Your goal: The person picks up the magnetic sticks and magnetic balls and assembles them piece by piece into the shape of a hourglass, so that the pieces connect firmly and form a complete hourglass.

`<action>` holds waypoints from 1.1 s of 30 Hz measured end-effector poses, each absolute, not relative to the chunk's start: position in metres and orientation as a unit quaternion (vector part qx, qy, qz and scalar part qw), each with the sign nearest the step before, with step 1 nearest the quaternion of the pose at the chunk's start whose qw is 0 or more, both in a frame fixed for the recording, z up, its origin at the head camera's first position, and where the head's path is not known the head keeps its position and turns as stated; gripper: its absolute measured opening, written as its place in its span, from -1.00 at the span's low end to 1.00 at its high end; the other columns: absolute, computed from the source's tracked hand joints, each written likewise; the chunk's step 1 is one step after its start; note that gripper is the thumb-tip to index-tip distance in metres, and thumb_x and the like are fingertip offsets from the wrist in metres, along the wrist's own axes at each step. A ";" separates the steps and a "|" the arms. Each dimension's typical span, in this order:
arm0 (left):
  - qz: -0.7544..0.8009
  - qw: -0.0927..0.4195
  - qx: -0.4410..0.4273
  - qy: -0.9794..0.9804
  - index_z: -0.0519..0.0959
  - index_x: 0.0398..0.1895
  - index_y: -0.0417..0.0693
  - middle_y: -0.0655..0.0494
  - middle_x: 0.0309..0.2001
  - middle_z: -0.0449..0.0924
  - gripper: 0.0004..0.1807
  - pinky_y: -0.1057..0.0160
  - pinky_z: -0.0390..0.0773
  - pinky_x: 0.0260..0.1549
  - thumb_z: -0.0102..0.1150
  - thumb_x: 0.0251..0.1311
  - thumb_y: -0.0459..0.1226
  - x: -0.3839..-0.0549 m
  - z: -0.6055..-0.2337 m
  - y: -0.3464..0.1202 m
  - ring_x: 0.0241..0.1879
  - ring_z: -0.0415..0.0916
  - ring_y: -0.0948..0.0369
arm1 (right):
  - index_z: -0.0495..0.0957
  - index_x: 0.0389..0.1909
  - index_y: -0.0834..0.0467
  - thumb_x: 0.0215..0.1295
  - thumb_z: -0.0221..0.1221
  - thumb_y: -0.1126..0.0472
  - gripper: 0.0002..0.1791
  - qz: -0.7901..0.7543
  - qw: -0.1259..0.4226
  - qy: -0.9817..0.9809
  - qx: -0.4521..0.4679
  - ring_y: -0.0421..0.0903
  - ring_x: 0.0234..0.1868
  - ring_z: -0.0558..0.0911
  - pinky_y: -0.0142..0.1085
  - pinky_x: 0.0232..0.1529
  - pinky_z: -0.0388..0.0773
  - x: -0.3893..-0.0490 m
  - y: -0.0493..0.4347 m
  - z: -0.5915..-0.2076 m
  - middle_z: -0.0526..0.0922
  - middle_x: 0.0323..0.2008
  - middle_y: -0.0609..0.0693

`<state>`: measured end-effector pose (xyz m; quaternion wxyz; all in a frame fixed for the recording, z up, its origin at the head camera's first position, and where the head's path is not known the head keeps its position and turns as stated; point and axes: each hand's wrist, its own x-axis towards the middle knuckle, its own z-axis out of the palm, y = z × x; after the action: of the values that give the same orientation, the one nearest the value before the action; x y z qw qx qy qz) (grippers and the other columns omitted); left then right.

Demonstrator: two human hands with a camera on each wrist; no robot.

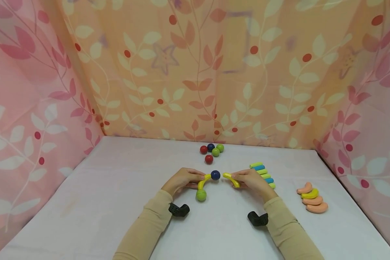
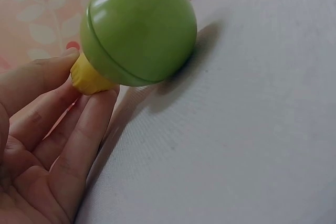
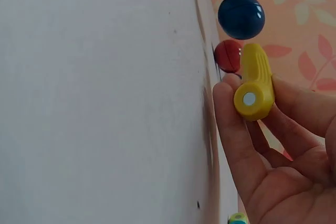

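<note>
My left hand (image 1: 186, 179) pinches a curved yellow rod (image 1: 201, 183) between thumb and fingers. At the rod's near end sits a green ball (image 2: 142, 27); a dark blue ball (image 1: 216, 175) is on its far end. My right hand (image 1: 252, 181) pinches a second curved yellow rod (image 3: 256, 74), whose end nearest the right wrist camera shows a round silvery disc. Between that rod's other end and the blue ball there is a small gap in the head view. Whether the green ball touches the table I cannot tell.
Several red, blue and green balls (image 1: 209, 159) lie at the back of the white table (image 1: 117, 180). Green and blue straight rods (image 1: 263, 174) are lined up beyond my right hand. Orange and yellow curved pieces (image 1: 315, 200) lie farther right. Floral cloth (image 1: 195, 72) encloses the table.
</note>
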<state>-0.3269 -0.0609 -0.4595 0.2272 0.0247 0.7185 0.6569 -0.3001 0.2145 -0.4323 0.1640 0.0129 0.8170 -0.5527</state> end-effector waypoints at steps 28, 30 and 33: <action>0.569 0.221 0.010 0.792 0.73 -0.18 -0.20 0.02 -0.33 0.74 -0.79 0.35 0.71 -0.37 0.38 0.16 -0.28 -0.322 -0.440 -0.066 -0.45 0.62 0.26 | 0.66 0.09 0.18 0.29 0.29 0.22 -0.65 -0.510 0.190 0.838 0.029 -0.09 -0.07 0.63 -0.31 -0.03 0.68 -0.322 0.202 -0.425 0.63 0.15 0.16; 0.562 0.219 0.019 0.797 0.73 -0.16 -0.20 0.02 -0.31 0.74 -0.78 0.35 0.71 -0.36 0.38 0.16 -0.28 -0.321 -0.439 -0.066 -0.44 0.62 0.27 | 0.67 0.08 0.18 0.29 0.29 0.22 -0.66 -0.509 0.190 0.839 0.031 -0.10 -0.08 0.63 -0.30 -0.03 0.69 -0.324 0.199 -0.424 0.63 0.14 0.16; 0.556 0.213 0.035 0.803 0.72 -0.12 -0.19 0.04 -0.26 0.74 -0.75 0.35 0.71 -0.34 0.40 0.15 -0.27 -0.321 -0.438 -0.066 -0.43 0.62 0.28 | 0.67 0.08 0.19 0.29 0.29 0.22 -0.65 -0.502 0.192 0.843 0.030 -0.10 -0.06 0.62 -0.29 -0.01 0.69 -0.326 0.196 -0.423 0.62 0.15 0.16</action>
<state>-0.3206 -0.0658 -0.4376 0.2128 0.0345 0.8027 0.5560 -0.3262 0.1958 -0.4233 0.1924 0.0298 0.8426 -0.5021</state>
